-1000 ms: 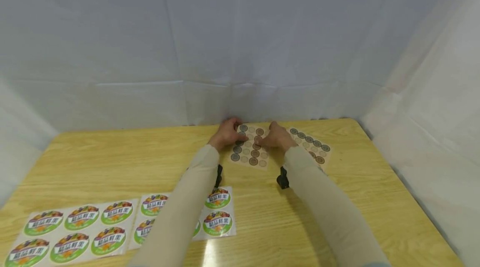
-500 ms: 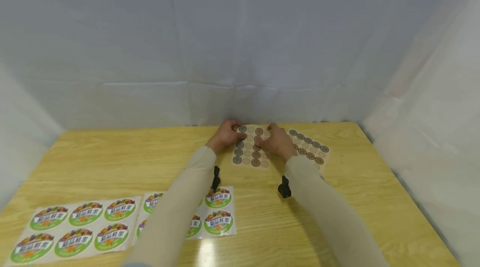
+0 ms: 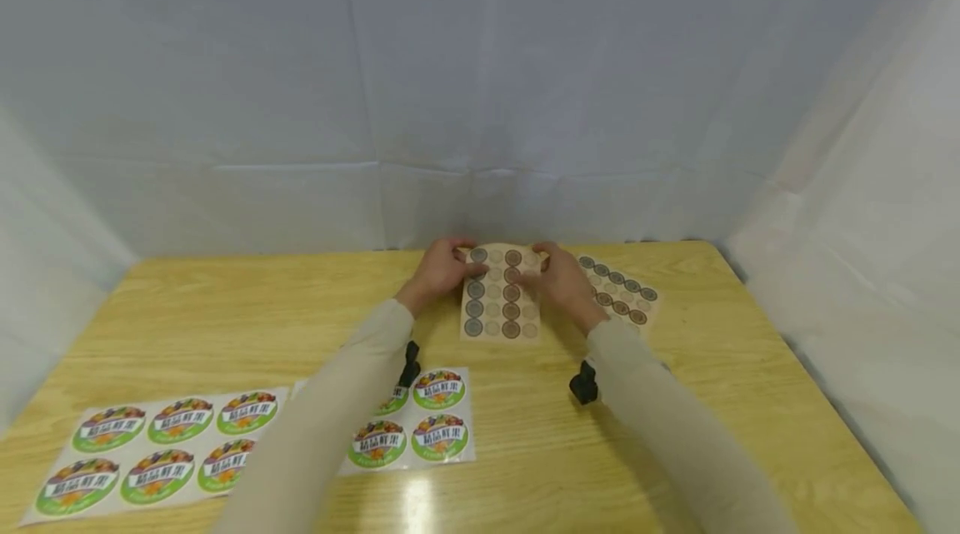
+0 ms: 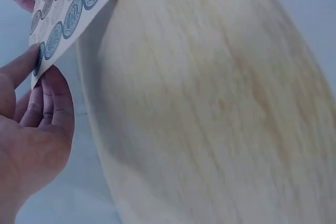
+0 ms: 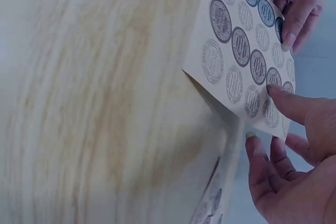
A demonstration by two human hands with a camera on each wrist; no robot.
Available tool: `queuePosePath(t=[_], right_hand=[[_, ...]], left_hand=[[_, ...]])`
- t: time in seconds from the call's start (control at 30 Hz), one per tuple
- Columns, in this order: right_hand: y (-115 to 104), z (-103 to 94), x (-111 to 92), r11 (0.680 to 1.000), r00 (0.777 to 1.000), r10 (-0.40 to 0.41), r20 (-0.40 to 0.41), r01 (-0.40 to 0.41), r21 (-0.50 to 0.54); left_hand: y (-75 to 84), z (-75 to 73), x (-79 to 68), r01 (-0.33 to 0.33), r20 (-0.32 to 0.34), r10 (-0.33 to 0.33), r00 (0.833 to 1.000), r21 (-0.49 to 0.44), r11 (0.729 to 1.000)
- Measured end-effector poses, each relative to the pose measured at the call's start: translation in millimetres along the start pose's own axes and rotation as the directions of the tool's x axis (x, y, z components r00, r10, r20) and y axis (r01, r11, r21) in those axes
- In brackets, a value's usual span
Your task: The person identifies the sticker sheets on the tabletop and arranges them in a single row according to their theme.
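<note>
A tan sticker sheet (image 3: 502, 292) with columns of round blue, brown and pale stamp-like stickers is held up between both hands near the table's far edge. My left hand (image 3: 442, 267) pinches its upper left edge, thumb on the printed face and fingers behind. On the opposite edge my right hand (image 3: 564, 277) pinches it the same way, the thumb reaching over the brown column. In the right wrist view the sheet (image 5: 244, 51) tilts off the table, its lower corner near the wood. A second tan sticker sheet (image 3: 618, 292) lies to the right, partly behind the right hand and forearm.
Two white sheets with round fruit labels lie at the front left: a left label sheet (image 3: 142, 509) and a right label sheet (image 3: 408, 455), both partly covered by the left sleeve (image 3: 315, 426). A pale curtain (image 3: 480, 101) stands behind the wooden table (image 3: 562, 467).
The tan sheet, at first lying slanted on the table, has been straightened and lifted at its far end by both hands. The forearms have spread slightly apart.
</note>
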State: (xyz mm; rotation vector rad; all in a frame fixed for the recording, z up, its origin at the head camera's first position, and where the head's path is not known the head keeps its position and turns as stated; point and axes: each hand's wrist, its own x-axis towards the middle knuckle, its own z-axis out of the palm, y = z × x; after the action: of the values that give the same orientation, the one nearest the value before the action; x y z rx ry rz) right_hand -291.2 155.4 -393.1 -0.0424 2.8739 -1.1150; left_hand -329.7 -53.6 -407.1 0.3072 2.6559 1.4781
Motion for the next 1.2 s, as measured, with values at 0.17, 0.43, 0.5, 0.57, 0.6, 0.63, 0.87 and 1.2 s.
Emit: queuePosePath(t=[0.17, 0.43, 0.5, 0.57, 0.6, 0.63, 0.87, 1.2], right_hand=[[-2, -6.6, 1, 0.996, 0.999, -0.054, 0.006, 0.053, 0.066], [-5, -20.3, -8, 0.994, 0.995, -0.089, 0.047, 0.085, 0.075], [-6, -24.2, -12, 0.993, 0.993, -0.100, 0.057, 0.096, 0.069], [-7, -27.8, -17, 0.992, 0.992, -0.110, 0.067, 0.106, 0.064], [-6, -29.3, -20, 0.992, 0.990, -0.117, 0.075, 0.112, 0.063], [-5, -30.5, -22, 0.991, 0.989, -0.122, 0.081, 0.117, 0.065], [8, -31.2, -42, 0.990, 0.978, -0.134, 0.161, 0.125, 0.067], [27, -26.4, -65, 0.987, 0.969, -0.159, 0.189, 0.158, 0.020]], left_hand=[[7.9, -5.7, -4.0, 0.002, 0.004, -0.002, 1.000, -0.022, 1.000], [22.1, -12.7, -14.9, -0.017, 0.034, 0.017, 0.999, -0.016, 1.000], [25.5, -13.9, -18.9, -0.027, 0.042, 0.028, 0.999, -0.018, 0.999], [27.9, -14.1, -23.6, -0.024, 0.056, 0.025, 0.998, -0.022, 0.999], [28.6, -13.7, -26.4, -0.020, 0.067, 0.022, 0.998, -0.027, 0.999], [29.2, -13.3, -29.5, -0.018, 0.078, 0.020, 0.997, -0.030, 0.999], [29.0, -5.1, -51.1, 0.004, 0.158, -0.004, 0.987, 0.004, 1.000], [30.6, 11.4, -79.2, -0.019, 0.180, 0.001, 0.984, 0.099, 0.995]])
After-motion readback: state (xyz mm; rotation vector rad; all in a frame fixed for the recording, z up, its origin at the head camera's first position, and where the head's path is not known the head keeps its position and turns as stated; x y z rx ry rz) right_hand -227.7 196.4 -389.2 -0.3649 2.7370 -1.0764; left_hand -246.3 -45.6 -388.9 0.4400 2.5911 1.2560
